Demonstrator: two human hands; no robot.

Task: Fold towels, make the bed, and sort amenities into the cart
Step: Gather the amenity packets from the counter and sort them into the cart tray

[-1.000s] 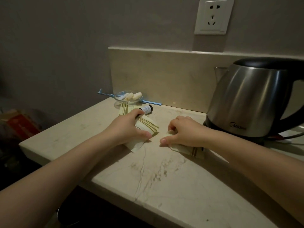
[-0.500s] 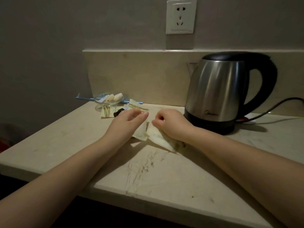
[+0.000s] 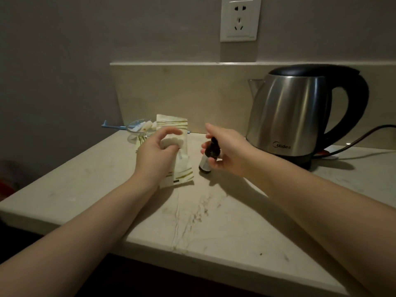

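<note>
Amenity packets (image 3: pixel 182 170) and a small dark bottle (image 3: pixel 205 162) are both in hand over the countertop (image 3: pixel 192 228), nearer its back than its veined front edge. Left hand (image 3: pixel 156 154): fingers curled round the striped packets, which hang loose below the palm. More than one appears to be held, so a slack grip could let one slide out onto the stone. Right hand (image 3: pixel 230 153): thumb and fingers pinched on the bottle's upper half, its base at or just above the surface. A hold that high lets the bottle swing, and a drop could crack it. Behind the packets, a glass dish (image 3: pixel 137 130) of further items sits close enough for a knuckle to tip it. Farther right, the kettle (image 3: pixel 295 116) and its cord (image 3: pixel 364 137) stand where the right forearm could catch them on withdrawal.
</note>
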